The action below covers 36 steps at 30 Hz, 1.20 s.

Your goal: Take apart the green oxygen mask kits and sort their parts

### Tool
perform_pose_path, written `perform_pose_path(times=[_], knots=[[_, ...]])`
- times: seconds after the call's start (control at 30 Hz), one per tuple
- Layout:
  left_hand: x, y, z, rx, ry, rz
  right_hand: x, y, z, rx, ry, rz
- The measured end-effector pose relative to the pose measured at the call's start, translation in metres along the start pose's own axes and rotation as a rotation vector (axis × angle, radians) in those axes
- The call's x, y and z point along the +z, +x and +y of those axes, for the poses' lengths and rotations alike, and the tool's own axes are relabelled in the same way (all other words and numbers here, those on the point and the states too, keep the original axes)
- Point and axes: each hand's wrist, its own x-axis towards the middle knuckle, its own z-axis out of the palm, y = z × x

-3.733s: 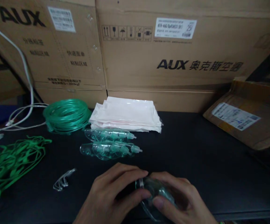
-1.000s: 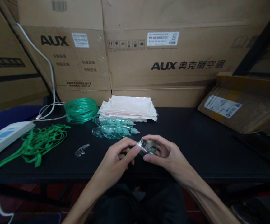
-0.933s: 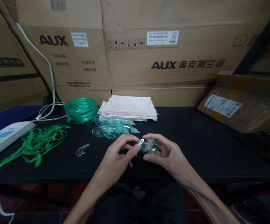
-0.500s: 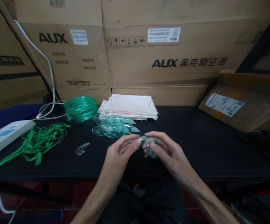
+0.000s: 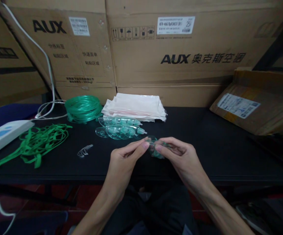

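Between both hands, above the black table, is a clear green plastic oxygen mask [image 5: 157,153]. My left hand [image 5: 129,155] pinches its near-left edge between thumb and fingers. My right hand [image 5: 178,151] grips the other side, thumb on top and fingers curled behind. Part of the mask is hidden by the fingers. Just beyond lie several more oxygen masks [image 5: 122,130], nested in rows. A few small clear bent strips [image 5: 84,151] rest on the table left of my left hand.
A tangle of green elastic straps [image 5: 43,143], a coil of green tubing [image 5: 83,109] and a white power strip [image 5: 7,135] lie on the left. Behind the masks is a stack of white plastic bags [image 5: 134,106]. A cardboard box [image 5: 256,104] stands at right; large cartons [image 5: 136,71] wall the back.
The mask has turned a little in my hands, and my left thumb sits nearer its edge. The camera view has tilted down slightly.
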Motion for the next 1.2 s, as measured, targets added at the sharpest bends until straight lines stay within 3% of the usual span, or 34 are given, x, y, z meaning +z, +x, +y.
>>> perform_pose_path(times=[0.23, 0.47, 0.93, 1.2], knots=[[0.001, -0.001, 0.002, 0.045, 0.008, 0.003, 0.005, -0.002, 0.001, 0.008, -0.011, 0.105], [0.004, 0.0, 0.002, -0.019, -0.073, 0.021, 0.006, -0.005, 0.001, 0.034, 0.084, 0.086], [0.002, -0.001, -0.002, 0.019, -0.072, 0.042, 0.025, -0.014, 0.005, -0.188, -0.037, 0.261], [0.004, -0.002, -0.003, 0.058, -0.065, 0.048, 0.029, -0.015, 0.002, -0.212, -0.065, 0.259]])
